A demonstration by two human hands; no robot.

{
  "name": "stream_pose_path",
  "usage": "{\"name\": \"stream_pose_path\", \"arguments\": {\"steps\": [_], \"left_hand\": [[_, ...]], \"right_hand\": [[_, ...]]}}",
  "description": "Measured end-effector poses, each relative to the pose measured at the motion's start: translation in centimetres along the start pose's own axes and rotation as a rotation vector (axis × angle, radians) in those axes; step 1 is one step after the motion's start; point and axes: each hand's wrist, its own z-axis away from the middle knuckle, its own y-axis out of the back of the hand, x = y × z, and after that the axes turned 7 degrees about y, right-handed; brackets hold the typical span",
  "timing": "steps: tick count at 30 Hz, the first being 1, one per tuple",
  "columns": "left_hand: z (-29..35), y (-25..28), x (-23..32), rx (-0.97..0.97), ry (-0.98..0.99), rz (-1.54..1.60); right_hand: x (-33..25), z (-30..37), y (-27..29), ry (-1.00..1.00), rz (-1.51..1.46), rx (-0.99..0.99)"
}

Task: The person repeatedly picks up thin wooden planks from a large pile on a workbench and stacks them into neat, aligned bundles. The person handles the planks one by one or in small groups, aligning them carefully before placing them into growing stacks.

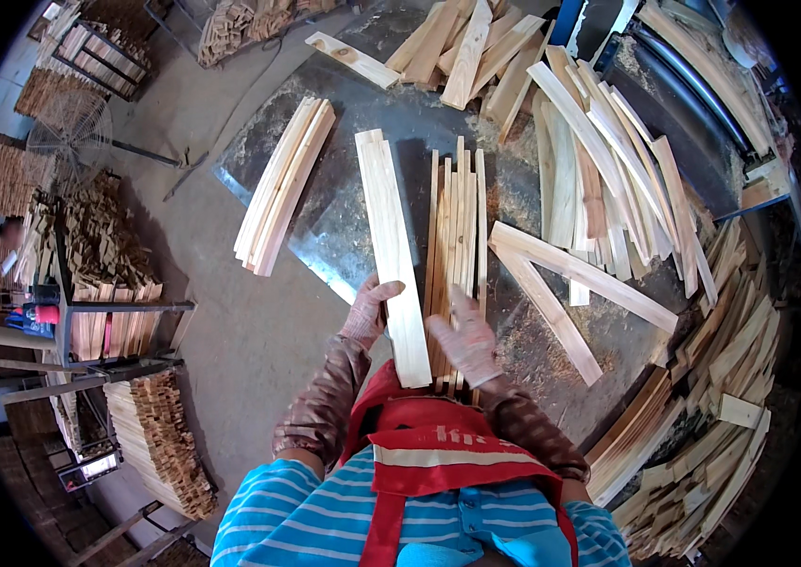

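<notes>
My left hand point(368, 310), in a pale work glove, grips the left edge of pale wooden boards point(391, 246), its thumb lying over the top face. These long boards point away from me, their near end close to my red apron point(457, 454). My right hand point(468, 338), gloved too, is open with fingers spread. It is over the near part of a row of narrow wooden strips point(454, 222) standing on edge; whether it touches them I cannot tell. Two crossed boards point(589, 274) lie to the right of that hand.
On the dark metal table point(362, 104), a neat board stack point(285, 184) sits at left. Loose boards point(466, 47) pile up at the far side, more boards point(608, 170) at right. Stacked wood point(159, 444) and a fan point(69, 137) stand on the left; a large wood heap point(712, 444) is near right.
</notes>
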Motion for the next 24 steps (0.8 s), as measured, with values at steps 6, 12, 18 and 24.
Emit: {"name": "stream_pose_path", "arguments": {"steps": [6, 12, 18, 24], "left_hand": [[1.5, -4.2, 0.0, -0.088, -0.066, 0.006], [1.9, -5.9, 0.9, -0.175, -0.031, 0.059], [0.5, -4.2, 0.4, -0.214, 0.036, 0.024], [0.0, -6.6, -0.6, -0.195, 0.0, -0.062]], "right_hand": [[-3.9, -0.4, -3.1, -0.023, 0.014, -0.055], [1.4, 0.6, 1.0, -0.062, -0.834, 0.073], [0.8, 4.5, 6.5, -0.15, -1.054, 0.205], [4.2, 9.3, 8.5, -0.079, -1.063, 0.319]]}}
